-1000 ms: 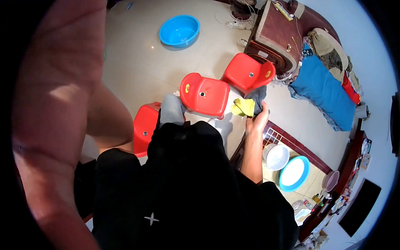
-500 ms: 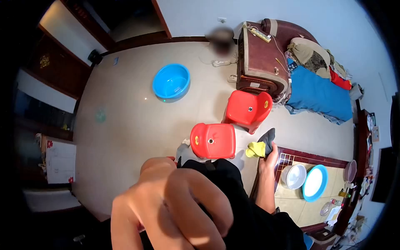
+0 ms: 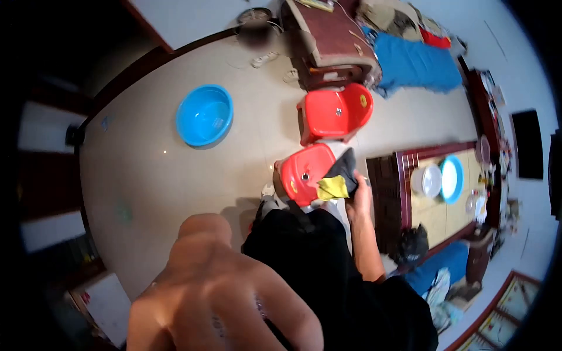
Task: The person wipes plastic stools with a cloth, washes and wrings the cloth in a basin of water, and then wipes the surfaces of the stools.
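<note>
Pale tiled floor [image 3: 146, 193] spreads across my feed, with a brown-edged tabletop [image 3: 430, 225] to the right. Left of that stand a far red chair [image 3: 328, 117] and a near red chair [image 3: 301, 167]; a blue basin [image 3: 202, 111] sits well apart from them. My left hand [image 3: 216, 281] looms close to the camera, fingers cut off by the frame, so I cannot tell whether it holds anything. My right hand [image 3: 363, 199] grips a dark grey cloth [image 3: 345, 169], a smaller yellow cloth [image 3: 332, 188] bunched against it, both overlapping the near red chair from where I look. I judge the picking-up done; neither is yet set down. The grey one's tip points toward the top of the view, its long axis roughly upright there; the yellow one lies crosswise, pointing left.
</note>
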Action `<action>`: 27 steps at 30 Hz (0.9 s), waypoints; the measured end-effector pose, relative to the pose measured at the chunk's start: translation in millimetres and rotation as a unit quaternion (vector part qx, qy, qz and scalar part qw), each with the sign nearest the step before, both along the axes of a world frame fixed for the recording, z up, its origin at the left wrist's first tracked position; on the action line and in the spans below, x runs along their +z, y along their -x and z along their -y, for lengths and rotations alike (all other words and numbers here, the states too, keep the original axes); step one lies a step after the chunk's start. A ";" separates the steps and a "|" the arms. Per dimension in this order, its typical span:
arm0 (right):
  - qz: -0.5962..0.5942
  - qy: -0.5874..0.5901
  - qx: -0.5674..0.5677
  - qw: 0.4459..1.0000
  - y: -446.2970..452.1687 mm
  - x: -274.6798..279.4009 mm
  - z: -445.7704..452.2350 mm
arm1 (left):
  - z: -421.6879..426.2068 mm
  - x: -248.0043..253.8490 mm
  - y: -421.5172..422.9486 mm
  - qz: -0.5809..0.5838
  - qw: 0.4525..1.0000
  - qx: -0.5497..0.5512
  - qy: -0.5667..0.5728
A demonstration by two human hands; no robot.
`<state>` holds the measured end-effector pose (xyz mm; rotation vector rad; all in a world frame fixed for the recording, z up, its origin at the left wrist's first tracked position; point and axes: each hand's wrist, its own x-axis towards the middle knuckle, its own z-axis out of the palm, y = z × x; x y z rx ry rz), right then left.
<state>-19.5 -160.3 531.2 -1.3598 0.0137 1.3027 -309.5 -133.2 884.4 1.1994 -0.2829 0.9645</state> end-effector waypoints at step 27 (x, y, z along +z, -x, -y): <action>0.050 0.147 -0.474 0.867 -130.8 -151.7 237.5 | -3.6 -638.5 -88.6 -0.773 0.464 0.106 0.419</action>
